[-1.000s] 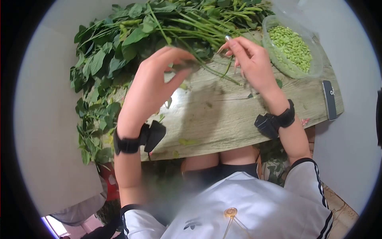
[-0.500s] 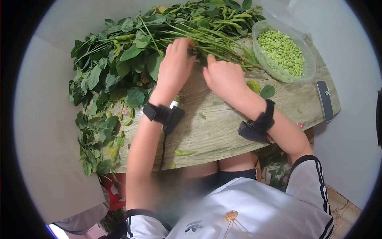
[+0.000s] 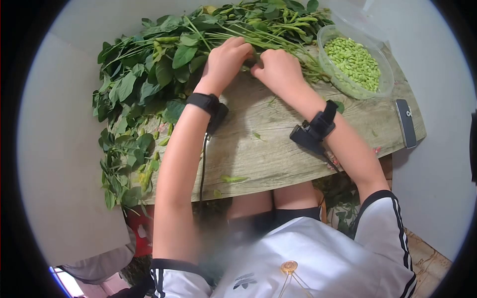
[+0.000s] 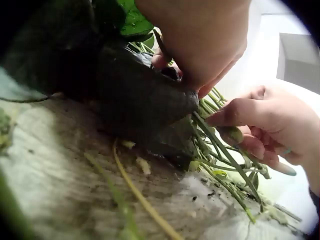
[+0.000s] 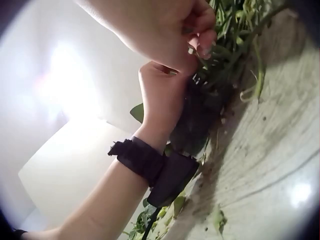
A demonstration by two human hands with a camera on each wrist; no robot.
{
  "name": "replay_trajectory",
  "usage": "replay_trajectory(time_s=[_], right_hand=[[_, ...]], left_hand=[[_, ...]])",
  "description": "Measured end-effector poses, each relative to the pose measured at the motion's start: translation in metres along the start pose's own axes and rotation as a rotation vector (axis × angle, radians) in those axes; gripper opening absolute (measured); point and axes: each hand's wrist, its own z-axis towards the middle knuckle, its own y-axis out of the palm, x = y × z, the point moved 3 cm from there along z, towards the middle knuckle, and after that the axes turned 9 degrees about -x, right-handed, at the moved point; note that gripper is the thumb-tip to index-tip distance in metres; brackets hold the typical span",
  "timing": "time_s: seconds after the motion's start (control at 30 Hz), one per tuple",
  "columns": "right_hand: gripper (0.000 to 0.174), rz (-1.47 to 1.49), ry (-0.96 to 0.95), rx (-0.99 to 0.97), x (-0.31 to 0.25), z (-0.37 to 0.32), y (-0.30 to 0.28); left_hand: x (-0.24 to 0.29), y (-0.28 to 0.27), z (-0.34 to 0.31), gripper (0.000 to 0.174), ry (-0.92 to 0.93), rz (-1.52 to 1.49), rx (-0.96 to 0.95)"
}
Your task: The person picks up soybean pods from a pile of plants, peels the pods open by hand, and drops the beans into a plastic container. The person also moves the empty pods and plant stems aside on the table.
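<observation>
Leafy green bean plants (image 3: pixel 149 82) with pods lie heaped along the far side of the table. Both hands are close together at the near edge of this heap. My left hand (image 3: pixel 226 64) curls its fingers at a bean stalk; a slim green stem (image 4: pixel 161 46) shows by its fingertips in the left wrist view. My right hand (image 3: pixel 280 74) is just to its right, thumb and fingers bent. In the left wrist view, it pinches a green bean pod (image 4: pixel 231 134) beside several bare stalks (image 4: pixel 220 150). A big shadowed leaf (image 4: pixel 145 95) hides part of the left hand's work.
A clear plastic tub (image 3: pixel 330 82) of shelled green beans (image 3: pixel 353 62) stands at the right. A dark phone (image 3: pixel 406 124) lies near the table's right edge. Loose leaves (image 3: pixel 131 156) and pods cover the left side; a stray pod (image 3: pixel 233 178) lies by the front edge.
Both hands have moved from apart above the table to close together at the heap. The stalk seen hanging by the right hand a second ago no longer shows there.
</observation>
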Motion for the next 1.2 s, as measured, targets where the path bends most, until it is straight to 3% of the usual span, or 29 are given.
replay_trajectory(time_s=[0.03, 0.1, 0.17, 0.27, 0.3, 0.37, 0.43, 0.47, 0.5, 0.87, 1.0, 1.2], right_hand=[[0.028, 0.129, 0.028, -0.099, 0.000, -0.001, -0.002], [0.027, 0.029, -0.091, -0.025, -0.013, -0.027, -0.008], [0.023, 0.144, -0.196, -0.041, -0.019, -0.052, -0.025], [0.019, 0.135, -0.205, 0.008, -0.008, -0.080, -0.047], [0.019, 0.134, -0.196, 0.012, 0.000, -0.086, -0.049], [0.023, 0.172, -0.087, -0.013, 0.018, -0.093, -0.047], [0.022, 0.178, -0.077, 0.002, 0.026, -0.094, -0.045], [0.022, 0.221, -0.074, 0.010, 0.027, -0.094, -0.044], [0.022, 0.264, -0.072, 0.014, 0.027, -0.093, -0.043], [0.019, 0.586, -0.051, -0.169, 0.000, -0.069, -0.022], [0.022, 0.699, 0.039, -0.222, -0.002, -0.068, -0.016], [0.022, 0.696, 0.029, -0.237, 0.007, -0.069, -0.006]], left_hand=[[-0.002, 0.001, 0.004, 0.008, 0.000, 0.033, -0.005], [-0.004, 0.000, 0.008, 0.008, -0.077, 0.041, -0.021], [0.004, -0.004, 0.015, 0.009, -0.093, 0.061, -0.113], [0.032, -0.045, -0.004, 0.026, -0.079, 0.090, -0.163], [0.046, -0.068, -0.012, 0.027, -0.053, 0.026, -0.093], [0.075, -0.118, -0.030, 0.027, -0.016, -0.349, 0.049], [0.074, -0.143, -0.063, 0.052, -0.137, -1.081, 0.259], [0.085, -0.161, -0.073, 0.057, 0.299, -1.573, 0.192], [0.098, -0.176, -0.099, 0.071, 0.047, -1.913, 0.485], [0.078, -0.174, -0.171, 0.071, -0.031, -1.992, 0.422], [0.079, -0.164, -0.162, 0.072, -0.034, -2.021, 0.377], [0.070, -0.161, -0.170, 0.072, -0.047, -2.064, 0.302]])
